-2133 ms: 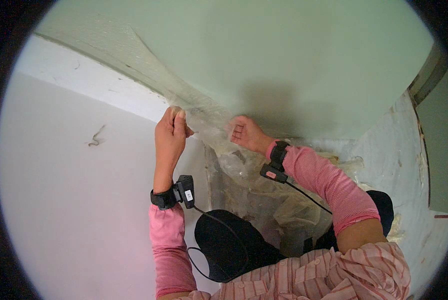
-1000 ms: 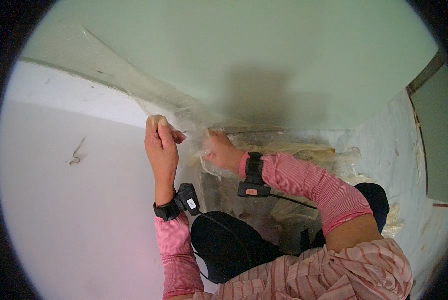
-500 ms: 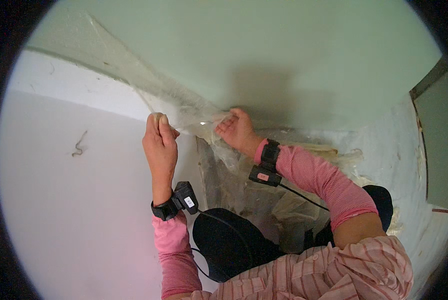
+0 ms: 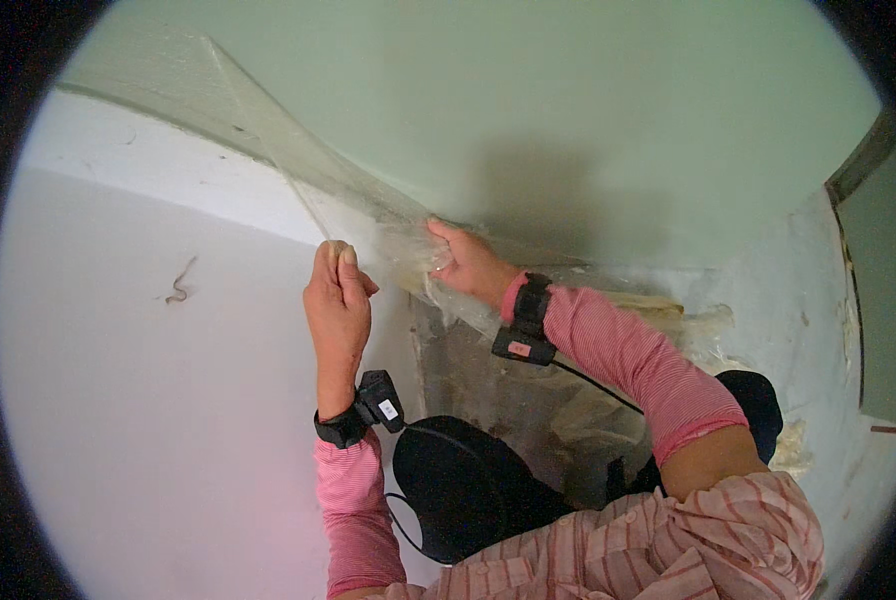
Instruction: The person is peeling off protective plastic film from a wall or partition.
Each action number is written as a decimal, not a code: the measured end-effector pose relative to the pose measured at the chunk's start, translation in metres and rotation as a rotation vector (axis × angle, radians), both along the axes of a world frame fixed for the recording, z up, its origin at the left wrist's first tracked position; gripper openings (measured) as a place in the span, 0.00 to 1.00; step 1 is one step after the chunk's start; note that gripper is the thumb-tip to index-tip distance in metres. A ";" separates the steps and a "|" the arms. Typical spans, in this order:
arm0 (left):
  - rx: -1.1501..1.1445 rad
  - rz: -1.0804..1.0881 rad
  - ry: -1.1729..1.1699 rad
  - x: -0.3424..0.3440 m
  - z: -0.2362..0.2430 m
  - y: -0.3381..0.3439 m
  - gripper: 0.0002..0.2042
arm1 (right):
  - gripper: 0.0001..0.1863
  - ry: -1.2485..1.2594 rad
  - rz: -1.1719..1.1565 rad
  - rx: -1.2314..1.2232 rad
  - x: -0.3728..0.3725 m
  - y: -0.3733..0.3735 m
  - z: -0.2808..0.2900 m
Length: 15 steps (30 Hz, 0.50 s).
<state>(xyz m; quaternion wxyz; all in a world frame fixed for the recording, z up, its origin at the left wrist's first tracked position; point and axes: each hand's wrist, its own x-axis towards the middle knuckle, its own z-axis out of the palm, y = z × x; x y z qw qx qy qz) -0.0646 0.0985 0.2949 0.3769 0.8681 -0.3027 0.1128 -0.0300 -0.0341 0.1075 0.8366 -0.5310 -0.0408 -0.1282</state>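
A sheet of thin, clear plastic film (image 4: pixel 300 143) stretches from the upper left along the pale green wall (image 4: pixel 658 110) down to both hands. The film's edge is pinched between the thumb and fingers of my left hand (image 4: pixel 338 300), above the white surface. Farther right, my right hand (image 4: pixel 475 272) closes around a bunched part of the same film, its thumb on top. Behind the thumb, its fingers are partly covered by the see-through folds. From there, loose film hangs toward the grey floor.
Crumpled clear film (image 4: pixel 593 415) lies by my knees, near a yellowish folded bundle (image 4: pixel 653 303). A thin curled strip (image 4: pixel 180 285) sits on the white surface (image 4: pixel 148 420) at left. Cables run from the black wrist devices (image 4: pixel 380 400). A green panel (image 4: pixel 880 290) stands at far right.
My left hand has moved slightly down, drawing the film's edge tauter. My right hand has shifted left and turned, its thumb now over the film. The view has swung slightly.
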 end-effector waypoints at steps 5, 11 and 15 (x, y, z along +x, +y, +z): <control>0.036 0.032 -0.005 0.004 0.004 0.022 0.11 | 0.26 0.338 0.363 1.014 0.010 0.021 0.023; -0.011 -0.035 0.055 0.001 -0.006 -0.003 0.12 | 0.20 -0.312 -0.157 -0.264 0.029 0.000 -0.047; -0.027 -0.009 0.056 0.005 0.001 0.025 0.12 | 0.25 0.081 0.084 -0.154 -0.002 0.021 0.010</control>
